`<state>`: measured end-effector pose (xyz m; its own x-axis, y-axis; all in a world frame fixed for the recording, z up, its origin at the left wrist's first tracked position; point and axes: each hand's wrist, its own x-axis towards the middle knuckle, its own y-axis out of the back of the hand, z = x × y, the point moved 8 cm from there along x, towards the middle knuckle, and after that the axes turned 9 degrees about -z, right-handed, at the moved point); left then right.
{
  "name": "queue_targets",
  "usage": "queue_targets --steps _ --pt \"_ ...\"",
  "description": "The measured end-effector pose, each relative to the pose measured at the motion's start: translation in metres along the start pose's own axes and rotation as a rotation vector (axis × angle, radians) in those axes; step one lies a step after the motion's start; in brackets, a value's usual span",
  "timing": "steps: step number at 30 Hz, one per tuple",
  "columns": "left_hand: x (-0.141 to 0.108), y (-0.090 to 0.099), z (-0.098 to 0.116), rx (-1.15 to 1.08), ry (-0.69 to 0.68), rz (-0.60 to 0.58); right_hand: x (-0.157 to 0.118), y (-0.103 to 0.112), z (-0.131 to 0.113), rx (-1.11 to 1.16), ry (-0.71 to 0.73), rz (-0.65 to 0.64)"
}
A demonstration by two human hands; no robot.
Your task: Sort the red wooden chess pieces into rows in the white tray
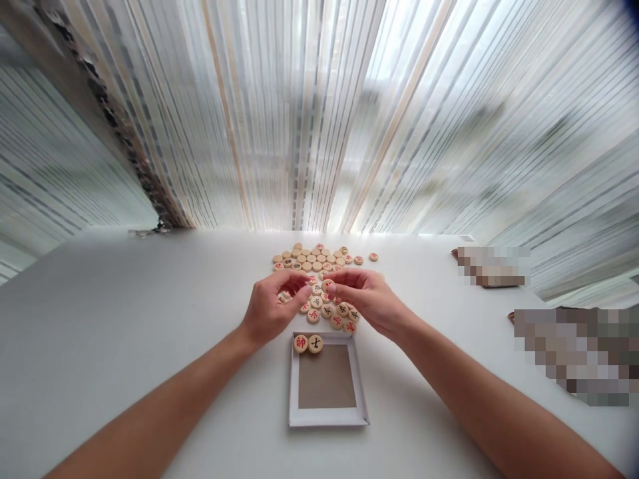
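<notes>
In my right hand (372,299), a round wooden Chinese chess piece (327,286) with a red mark is pinched between thumb and fingers. My left hand (274,303) hovers opposite, its curved fingers and thumb apart, with nothing visible between them. Beneath and beyond both hands spreads a pile of Chinese chess pieces (317,266), some with red or black characters up, others blank. Nearer to me lies a shallow white box (327,417) with a brown bottom. At its far left corner sit a red-marked piece (300,344) and a black-marked piece (315,344), side by side.
Everything rests on a white table (200,286). Two blurred-out flat items, one farther off (492,267) and a larger one (579,352), lie on the right. Striped sheer curtains (279,120) hang behind the table's far edge.
</notes>
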<state>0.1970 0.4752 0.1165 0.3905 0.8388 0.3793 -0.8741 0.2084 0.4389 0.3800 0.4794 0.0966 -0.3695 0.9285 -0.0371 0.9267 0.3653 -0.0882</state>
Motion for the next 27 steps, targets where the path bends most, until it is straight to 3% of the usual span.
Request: queue_targets --steps 6,10,19,27 --pt "-0.012 -0.022 0.006 -0.304 0.092 -0.094 -0.020 -0.018 0.006 0.096 0.024 0.017" --pt "-0.010 -0.025 0.003 -0.412 0.133 -0.087 -0.018 -0.018 0.008 0.091 0.052 0.011" --pt "-0.002 -0.025 -0.003 -0.480 0.250 -0.079 -0.014 -0.006 0.015 0.168 0.002 0.030" --pt "-0.006 -0.025 0.008 -0.474 0.279 -0.023 -0.023 -0.013 0.007 0.256 -0.036 -0.008"
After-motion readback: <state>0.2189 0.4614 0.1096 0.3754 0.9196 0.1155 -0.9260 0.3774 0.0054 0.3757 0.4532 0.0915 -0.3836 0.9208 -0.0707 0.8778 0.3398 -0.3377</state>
